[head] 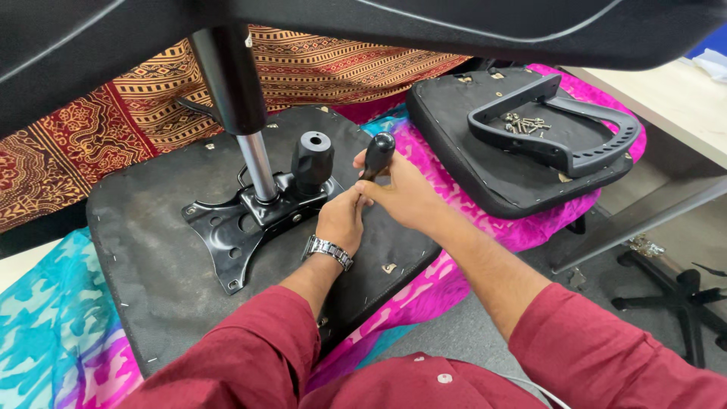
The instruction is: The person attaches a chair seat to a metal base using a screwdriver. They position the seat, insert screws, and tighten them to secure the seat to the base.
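Black plastic fills the right hand (405, 193) — its fingers are wrapped tight round the handle of a screwdriver (376, 155), whose rounded top sticks up above the thumb and forefinger. The tool stands nearly upright, tilted slightly, its lower end hidden behind the hands. The left hand (342, 220), with a metal wristwatch (329, 251), sits just below and against the right one, fingers curled together near the tool's lower end; whether they pinch the shaft or a screw cannot be told. Both hands work at the right edge of a black metal mechanism plate (227, 231) — it lies on the underside of a chair seat (159, 280), with a gas cylinder (256, 163) rising from it and a black knob (313, 159) beside.
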